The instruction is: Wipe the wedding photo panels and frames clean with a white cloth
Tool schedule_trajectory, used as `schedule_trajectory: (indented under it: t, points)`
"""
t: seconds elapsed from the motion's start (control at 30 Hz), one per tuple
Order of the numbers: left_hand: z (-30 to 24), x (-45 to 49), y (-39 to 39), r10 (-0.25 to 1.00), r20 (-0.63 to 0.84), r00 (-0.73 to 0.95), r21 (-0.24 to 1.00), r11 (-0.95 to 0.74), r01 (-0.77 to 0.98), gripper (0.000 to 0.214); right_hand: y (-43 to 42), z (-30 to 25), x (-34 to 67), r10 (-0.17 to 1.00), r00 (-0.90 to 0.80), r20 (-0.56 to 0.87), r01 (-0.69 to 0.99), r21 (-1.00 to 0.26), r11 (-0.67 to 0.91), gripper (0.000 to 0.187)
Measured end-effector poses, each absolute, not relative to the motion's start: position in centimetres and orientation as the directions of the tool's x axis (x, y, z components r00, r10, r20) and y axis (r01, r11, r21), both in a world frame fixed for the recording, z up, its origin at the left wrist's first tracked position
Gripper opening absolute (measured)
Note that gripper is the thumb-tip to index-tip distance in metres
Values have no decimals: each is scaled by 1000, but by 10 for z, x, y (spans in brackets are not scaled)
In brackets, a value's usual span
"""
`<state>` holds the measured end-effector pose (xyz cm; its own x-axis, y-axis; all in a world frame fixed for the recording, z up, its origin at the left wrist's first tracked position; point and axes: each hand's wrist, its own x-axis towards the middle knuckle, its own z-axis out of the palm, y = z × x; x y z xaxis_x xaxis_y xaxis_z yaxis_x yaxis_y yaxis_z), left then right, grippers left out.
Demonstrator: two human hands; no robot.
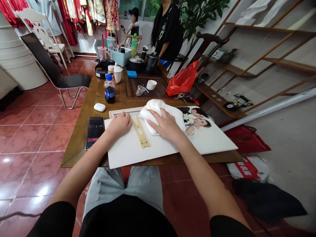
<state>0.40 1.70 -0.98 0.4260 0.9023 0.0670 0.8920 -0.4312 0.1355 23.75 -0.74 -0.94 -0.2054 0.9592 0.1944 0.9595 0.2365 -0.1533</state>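
Note:
My right hand (165,123) presses on a bunched white cloth (154,115), its fingers and thumb bent around it. Beneath the cloth is a white photo board (138,158) with a printed picture of a couple (195,117) on its right part. At the board's far left edge lies my left hand (120,124), fingers curled down over it. Between both hands rests a flat pale-yellow piece (140,133) with an oval hole and a forked far end; its kind is unclear. Behind the left hand, a pale frame edge (123,111) shows under the board.
A phone (95,131), a white earphone case (99,107) and a cola bottle (109,89) stand left on the wooden table (79,144). Farther back are a white cup (151,85), a red plastic bag (184,79) and a blue basket (120,56). Another person (169,29) stands beyond.

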Motion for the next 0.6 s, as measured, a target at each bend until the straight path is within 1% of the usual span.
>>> schedule_trajectory:
  t: [0.1,0.23,0.37,0.6]
  points:
    - [-11,4,17,906,70,419,142,-424,894,39,-3,-9,240,960,-195,203,962,-151,227,62]
    - [-9,5,16,912,61,405,146,-410,900,39,-18,-10,244,958,-193,210,965,-135,224,61]
    - [-8,6,14,916,63,396,153,-401,903,40,-52,-15,252,946,-232,227,954,-135,266,60]
    - [-9,6,15,913,73,401,142,-408,902,41,-119,-28,267,914,-263,309,951,-79,300,55]
